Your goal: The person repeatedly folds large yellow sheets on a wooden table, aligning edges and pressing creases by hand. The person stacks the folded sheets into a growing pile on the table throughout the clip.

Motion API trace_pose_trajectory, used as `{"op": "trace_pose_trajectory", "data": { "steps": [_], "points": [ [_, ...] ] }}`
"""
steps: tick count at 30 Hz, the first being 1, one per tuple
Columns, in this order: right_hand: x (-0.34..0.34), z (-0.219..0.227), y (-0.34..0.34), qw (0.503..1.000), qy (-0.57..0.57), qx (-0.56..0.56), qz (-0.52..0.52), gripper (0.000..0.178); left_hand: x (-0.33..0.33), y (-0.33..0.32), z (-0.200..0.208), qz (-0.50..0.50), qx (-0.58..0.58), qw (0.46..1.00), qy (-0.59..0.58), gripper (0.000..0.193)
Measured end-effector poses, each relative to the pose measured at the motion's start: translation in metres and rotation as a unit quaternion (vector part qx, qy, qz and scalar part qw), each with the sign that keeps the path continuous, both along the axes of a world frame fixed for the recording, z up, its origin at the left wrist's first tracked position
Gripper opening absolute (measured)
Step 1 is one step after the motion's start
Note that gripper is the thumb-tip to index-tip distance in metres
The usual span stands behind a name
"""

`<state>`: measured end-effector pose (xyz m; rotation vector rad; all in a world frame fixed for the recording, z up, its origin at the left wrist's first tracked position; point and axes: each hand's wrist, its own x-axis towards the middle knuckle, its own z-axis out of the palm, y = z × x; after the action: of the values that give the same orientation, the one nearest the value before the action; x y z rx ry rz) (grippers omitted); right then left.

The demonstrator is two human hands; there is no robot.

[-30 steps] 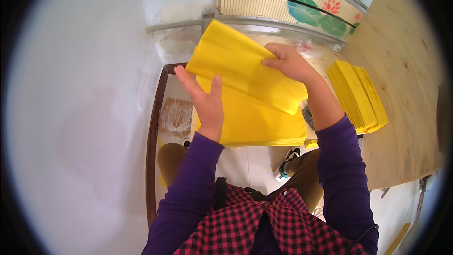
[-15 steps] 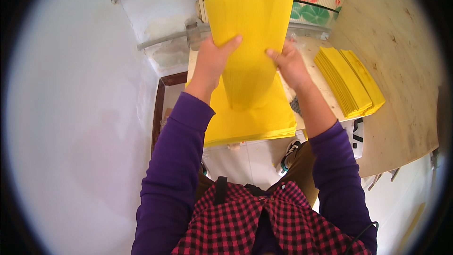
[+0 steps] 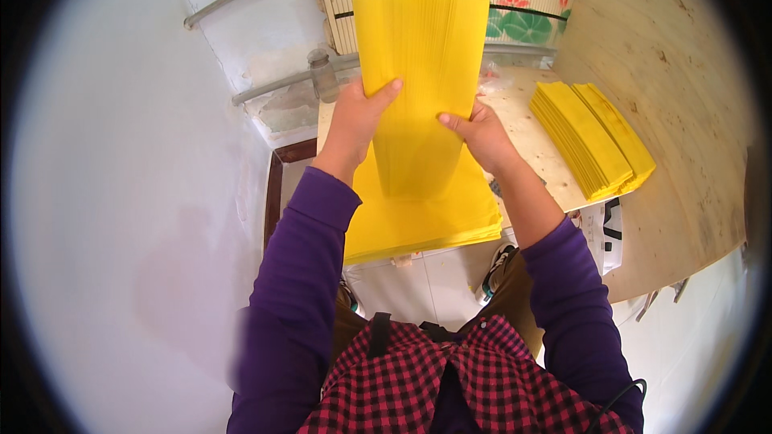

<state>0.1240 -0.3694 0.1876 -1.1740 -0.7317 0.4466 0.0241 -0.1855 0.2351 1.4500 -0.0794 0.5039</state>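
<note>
1. The left hand sits just left of centre in the upper half of the frame, closed on the left edge of a folded bundle of yellow paper sheets, with the thumb laid across its front.
2. The right hand sits just right of centre, closed on the bundle's right edge, fingers curled onto the front face.
3. The bundle stands upright and raised between the 2 hands, its top reaching the upper centre of the frame and its lower end hanging below the hands.
4. Under the bundle, a flat stack of larger yellow sheets lies on the pale worktop, at the centre of the frame, its near edge overhanging the worktop's front.
5. A second pile of folded yellow paper lies on the worktop at centre right, well apart from the hands.
6. A wooden board fills the upper right.
7. A slatted panel painted with flowers stands behind the bundle at the top.
8. Grey pipes run across the wall at upper left.
9. Purple sleeves come in from the lower edge.
</note>
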Motion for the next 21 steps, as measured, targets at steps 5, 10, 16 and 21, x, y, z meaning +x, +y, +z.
{"op": "trace_pose_trajectory", "data": {
  "steps": [5,10,16,21],
  "points": [
    [-0.006,-0.033,0.002,0.998,0.026,-0.051,0.032,0.03,-0.002,0.001,-0.034,0.001,-0.052,0.998,0.046,0.035],
    [-0.012,-0.04,0.003,0.996,0.028,-0.081,0.028,0.029,-0.005,0.006,-0.041,-0.015,-0.044,0.997,0.067,0.036],
    [-0.015,-0.007,-0.007,0.996,0.029,-0.07,0.04,0.03,-0.008,-0.001,-0.013,-0.03,-0.092,0.995,0.027,0.033],
    [-0.017,0.016,-0.02,0.989,0.097,-0.071,0.087,0.034,-0.02,-0.009,-0.012,-0.062,-0.202,0.977,0.034,0.035]
  ]
}}
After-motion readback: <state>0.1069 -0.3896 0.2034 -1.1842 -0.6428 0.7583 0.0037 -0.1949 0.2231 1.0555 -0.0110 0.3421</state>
